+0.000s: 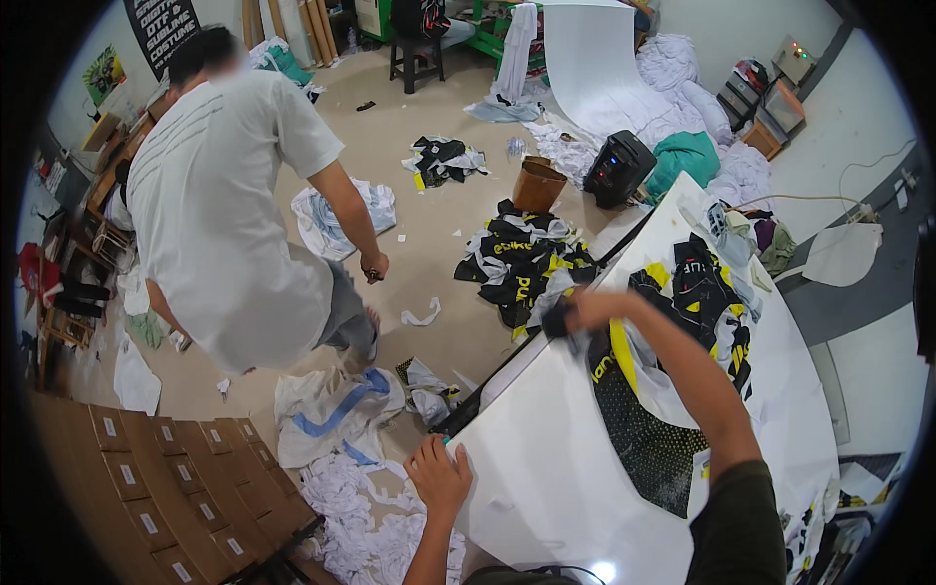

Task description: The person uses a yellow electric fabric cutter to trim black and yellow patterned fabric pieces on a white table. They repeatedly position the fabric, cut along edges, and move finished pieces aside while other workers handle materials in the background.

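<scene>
My left hand [439, 475] rests on the near-left edge of the white table [546, 478], its fingers apart and holding nothing. At the table's far-left edge, my right hand [589, 312] is closed on a dark piece of fabric [558, 320], blurred by motion. Below that arm a black printed fabric panel [643, 439] with yellow dots and a yellow strip lies on the tabletop. Beyond the forearm is a heap of black, yellow and white cut pieces [694, 292]. Past the table edge, similar cut pieces [517, 258] are piled on the floor.
A person in a white shirt [224, 195] stands at the left, a small dark object in one hand. Stacked cardboard boxes [146, 487] fill the lower left. White fabric scraps [361, 517] lie beside the table. A brown bin [538, 185] and black speaker [620, 168] stand beyond it.
</scene>
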`<state>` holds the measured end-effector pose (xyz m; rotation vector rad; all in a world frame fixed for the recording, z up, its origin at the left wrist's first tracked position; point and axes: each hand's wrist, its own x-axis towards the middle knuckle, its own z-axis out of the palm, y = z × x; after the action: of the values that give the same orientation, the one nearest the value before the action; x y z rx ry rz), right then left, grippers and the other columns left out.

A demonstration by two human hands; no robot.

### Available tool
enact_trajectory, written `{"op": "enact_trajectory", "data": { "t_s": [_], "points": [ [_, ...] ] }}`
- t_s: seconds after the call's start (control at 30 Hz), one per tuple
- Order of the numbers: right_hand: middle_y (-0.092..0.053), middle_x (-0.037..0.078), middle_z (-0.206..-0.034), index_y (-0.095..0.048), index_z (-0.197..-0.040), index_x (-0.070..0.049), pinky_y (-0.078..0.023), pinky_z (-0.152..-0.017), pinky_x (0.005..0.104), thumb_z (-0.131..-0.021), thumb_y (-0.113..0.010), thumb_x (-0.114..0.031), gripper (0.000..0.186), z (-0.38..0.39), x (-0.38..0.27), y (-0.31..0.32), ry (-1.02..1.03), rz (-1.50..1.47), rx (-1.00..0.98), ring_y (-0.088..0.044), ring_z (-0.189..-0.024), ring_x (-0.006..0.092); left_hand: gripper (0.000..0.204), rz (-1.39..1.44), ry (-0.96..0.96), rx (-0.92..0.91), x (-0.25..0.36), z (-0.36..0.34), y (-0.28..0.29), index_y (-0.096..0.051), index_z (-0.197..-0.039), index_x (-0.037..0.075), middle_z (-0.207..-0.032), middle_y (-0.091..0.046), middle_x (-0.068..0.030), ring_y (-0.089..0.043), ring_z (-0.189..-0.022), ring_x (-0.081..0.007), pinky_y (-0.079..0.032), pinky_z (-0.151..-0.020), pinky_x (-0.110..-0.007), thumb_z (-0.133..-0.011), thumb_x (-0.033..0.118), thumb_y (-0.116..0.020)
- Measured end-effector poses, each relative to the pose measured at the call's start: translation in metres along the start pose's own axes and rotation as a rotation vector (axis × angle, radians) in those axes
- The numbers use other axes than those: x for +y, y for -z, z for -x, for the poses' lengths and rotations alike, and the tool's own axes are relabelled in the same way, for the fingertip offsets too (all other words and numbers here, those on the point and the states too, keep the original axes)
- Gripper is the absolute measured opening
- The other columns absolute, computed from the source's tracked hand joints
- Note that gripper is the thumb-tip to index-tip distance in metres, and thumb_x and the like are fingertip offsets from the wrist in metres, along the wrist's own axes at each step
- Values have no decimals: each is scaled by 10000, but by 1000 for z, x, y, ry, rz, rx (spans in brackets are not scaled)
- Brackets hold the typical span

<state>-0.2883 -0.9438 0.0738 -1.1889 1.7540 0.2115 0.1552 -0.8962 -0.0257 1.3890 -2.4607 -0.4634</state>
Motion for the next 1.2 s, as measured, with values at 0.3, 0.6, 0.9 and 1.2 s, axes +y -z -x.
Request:
{"op": "enact_trajectory", "data": {
  "t_s": [0.3, 0.6, 0.9, 1.2],
  "points": [
    [-456, 293, -1514, -265, -1590, -7, -400, -1146, 458, -904, -730, -394, 915, -138, -91, 26, 478, -357, 1037, -497, -1370, 413, 371, 65, -12, -42, 4, -9, -5, -634, -1112, -4, -1097, -670, -159, -576, -1086, -339, -352, -1020, -503, -972, 339, -606],
    [-654, 176, -1231, -594, -1319, -26, -473, -1013, 436, -892, -718, -94, 450, 91, -69, -307, 297, -325, 966, -609, -1161, 353, 357, 20, -52, 28, -1, -4, -9, -648, -1067, 13, -1049, -684, -137, -600, -1025, -323, -393, -947, -481, -971, 353, -599],
    [-548, 232, -1347, -535, -1309, 9, -347, -1090, 536, -880, -670, -109, 464, 279, -14, -550, -489, -334, 1134, -482, -1292, 413, 329, 34, -66, 63, 2, 9, -6, -651, -997, 19, -1029, -686, -156, -603, -993, -329, -395, -933, -485, -995, 339, -575],
    [-440, 250, -1490, -465, -1411, 25, -277, -1126, 571, -902, -653, -222, 596, 302, -6, -608, -547, -203, 1094, -390, -1384, 437, 439, 88, -181, 191, -16, 22, -26, -642, -1223, -8, -1157, -680, -166, -599, -1117, -327, -386, -1002, -482, -1007, 365, -558]
  ]
}}
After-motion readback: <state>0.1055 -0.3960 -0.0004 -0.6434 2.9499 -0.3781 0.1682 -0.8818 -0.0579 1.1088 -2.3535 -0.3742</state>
